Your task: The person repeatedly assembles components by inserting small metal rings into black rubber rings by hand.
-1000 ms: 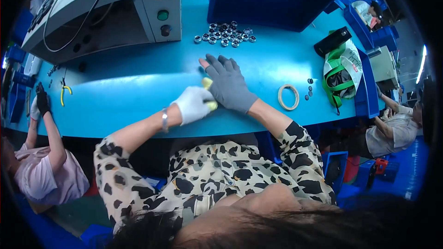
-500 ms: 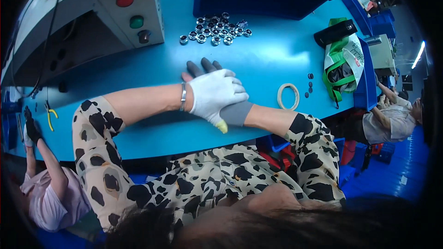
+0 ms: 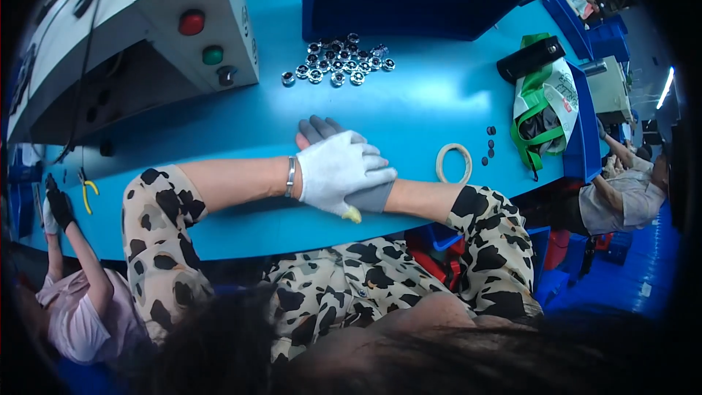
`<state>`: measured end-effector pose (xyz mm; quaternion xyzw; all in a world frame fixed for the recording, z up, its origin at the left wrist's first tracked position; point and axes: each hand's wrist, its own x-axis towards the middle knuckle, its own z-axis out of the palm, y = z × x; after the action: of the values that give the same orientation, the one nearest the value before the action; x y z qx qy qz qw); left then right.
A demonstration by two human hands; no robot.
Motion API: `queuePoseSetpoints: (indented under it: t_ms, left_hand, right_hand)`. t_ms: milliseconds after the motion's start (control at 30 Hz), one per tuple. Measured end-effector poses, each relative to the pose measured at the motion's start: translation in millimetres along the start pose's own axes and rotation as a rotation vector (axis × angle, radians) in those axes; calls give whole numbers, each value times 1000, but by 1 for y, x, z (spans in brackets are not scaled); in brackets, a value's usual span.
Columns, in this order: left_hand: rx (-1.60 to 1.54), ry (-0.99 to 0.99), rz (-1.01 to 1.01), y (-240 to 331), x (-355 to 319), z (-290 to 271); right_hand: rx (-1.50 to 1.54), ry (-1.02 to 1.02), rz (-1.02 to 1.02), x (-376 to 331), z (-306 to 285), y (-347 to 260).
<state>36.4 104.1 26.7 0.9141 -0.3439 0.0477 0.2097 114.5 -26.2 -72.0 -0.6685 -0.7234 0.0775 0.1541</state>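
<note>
The left hand (image 3: 340, 170), white-gloved, lies open across the grey-gloved right hand (image 3: 344, 161) — flat on the blue table (image 3: 409, 113), holding nothing. Small metal rings (image 3: 336, 62) sit clustered far beyond — within reach.

Your left hand (image 3: 338, 172) in the white glove lies flat across your grey-gloved right hand (image 3: 344, 164) on the blue table (image 3: 409, 113). Small metal rings (image 3: 338, 62) sit further out, a tape ring (image 3: 453, 163) just to the right.

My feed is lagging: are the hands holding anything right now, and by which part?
No part is held. The left hand in a white glove lies across the grey-gloved right hand, flat on the table.
</note>
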Motion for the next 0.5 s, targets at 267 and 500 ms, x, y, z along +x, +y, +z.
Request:
queuePoseSetpoints:
  t_ms: [267, 500]
  left_hand:
    - [30, 742, -262, 6, -33, 7]
    - [-222, 946, -832, 39, -79, 25]
  right_hand:
    - [519, 53, 14, 5, -84, -6]
    - [948, 370, 431, -71, -124, 5]
